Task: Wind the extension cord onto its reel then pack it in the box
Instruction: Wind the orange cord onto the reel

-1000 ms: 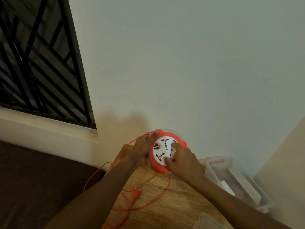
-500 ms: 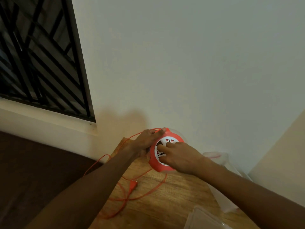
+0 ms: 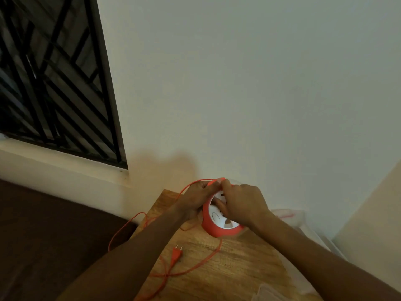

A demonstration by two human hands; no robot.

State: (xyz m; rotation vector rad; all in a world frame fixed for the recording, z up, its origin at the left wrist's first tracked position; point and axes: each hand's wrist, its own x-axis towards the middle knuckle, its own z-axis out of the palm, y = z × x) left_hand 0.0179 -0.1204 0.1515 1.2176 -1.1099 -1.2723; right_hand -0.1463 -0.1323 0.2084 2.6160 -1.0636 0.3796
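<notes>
Both our hands close on the orange cord reel (image 3: 219, 222), held on edge above the wooden table (image 3: 234, 268): left hand (image 3: 195, 197) gripping its rim, right hand (image 3: 240, 203) turning its white face. Loose cord (image 3: 167, 275) and plug (image 3: 176, 255) lie left of the reel; winding best proceeds with steady tension.

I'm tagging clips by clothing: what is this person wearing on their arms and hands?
Nothing visible. The left hand and right hand are bare, with no gloves, rings, watch or bracelets, and both forearms are uncovered to the frame edge, so no sleeves show.
</notes>
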